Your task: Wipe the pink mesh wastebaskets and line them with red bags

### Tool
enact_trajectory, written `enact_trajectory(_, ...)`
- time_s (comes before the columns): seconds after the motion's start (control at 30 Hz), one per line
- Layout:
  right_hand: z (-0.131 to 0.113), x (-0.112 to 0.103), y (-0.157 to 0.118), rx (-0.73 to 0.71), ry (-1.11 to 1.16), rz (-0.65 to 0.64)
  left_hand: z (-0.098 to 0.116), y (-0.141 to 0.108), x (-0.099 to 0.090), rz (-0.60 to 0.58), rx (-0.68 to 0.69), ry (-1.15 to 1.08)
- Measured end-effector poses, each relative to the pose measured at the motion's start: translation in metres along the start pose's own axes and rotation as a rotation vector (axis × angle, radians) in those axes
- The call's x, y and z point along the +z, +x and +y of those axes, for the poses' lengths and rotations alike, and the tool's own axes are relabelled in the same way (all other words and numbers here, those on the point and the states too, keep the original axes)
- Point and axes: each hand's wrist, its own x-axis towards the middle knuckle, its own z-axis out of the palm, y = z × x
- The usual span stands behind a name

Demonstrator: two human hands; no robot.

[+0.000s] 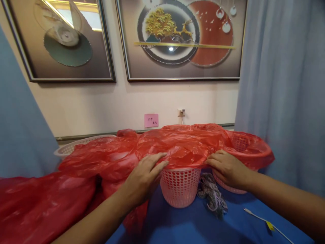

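A red plastic bag [175,144] is spread over the top of a pink mesh basket [180,189] in the middle, hanging a little past its front rim. My left hand [146,173] lies against the bag at the basket's left side, fingers stretched out and apart; its thumb is hidden. At the right of the rim, my right hand [225,166] has its fingers closed on the bag's edge. A second basket [243,145] at the right also has red plastic over it. Between the two baskets lies a bundle of grey-purple patterned cord or fabric [213,195].
More red plastic [45,203] is heaped at the left, and a pale basket [83,142] shows behind it. A white cable [266,222] with a yellow tag lies on the blue tablecloth [182,227]. Blue curtains [279,84] hang at both sides; a pink note [151,120] is on the wall.
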Motion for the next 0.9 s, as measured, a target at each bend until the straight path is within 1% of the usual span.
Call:
enact_trajectory(0.07, 0.000, 0.001, 0.002, 0.006, 0.030, 0.004, -0.001, 0.002, 0.008, 0.057, 0.032, -0.001)
enact_trajectory(0.13, 0.002, 0.002, 0.001, 0.048, 0.081, 0.010, -0.004, 0.002, 0.013, 0.089, 0.012, -0.024)
enact_trajectory(0.2, 0.003, 0.003, -0.002, 0.100, 0.136, 0.023, -0.006, 0.000, 0.015, 0.111, -0.029, -0.055)
enact_trajectory(0.33, 0.004, -0.002, -0.005, 0.179, 0.265, 0.059, -0.005, -0.003, 0.009, 0.138, -0.102, -0.122)
enact_trajectory(0.4, 0.004, -0.006, -0.001, 0.185, 0.305, 0.069, -0.004, 0.000, 0.004, 0.143, -0.149, -0.164)
enact_trajectory(0.47, 0.004, -0.008, 0.005, 0.170, 0.305, 0.048, -0.005, 0.004, 0.001, 0.112, -0.224, -0.204)
enact_trajectory(0.53, 0.006, -0.007, 0.011, 0.165, 0.269, -0.002, -0.008, 0.008, 0.000, 0.038, -0.297, -0.216)
enact_trajectory(0.6, 0.007, -0.004, 0.014, 0.186, 0.230, -0.047, -0.011, 0.009, 0.003, -0.027, -0.325, -0.203)
enact_trajectory(0.67, 0.009, -0.001, 0.014, 0.227, 0.237, -0.070, -0.013, 0.005, 0.007, -0.058, -0.325, -0.198)
enact_trajectory(0.73, 0.010, 0.000, 0.012, 0.279, 0.292, -0.080, -0.013, 0.000, 0.010, -0.075, -0.316, -0.193)
enact_trajectory(0.8, 0.010, 0.000, 0.010, 0.319, 0.338, -0.085, -0.011, -0.005, 0.010, -0.083, -0.300, -0.179)
enact_trajectory(0.9, 0.009, -0.002, 0.012, 0.347, 0.333, -0.062, -0.004, -0.007, 0.007, -0.082, -0.260, -0.154)
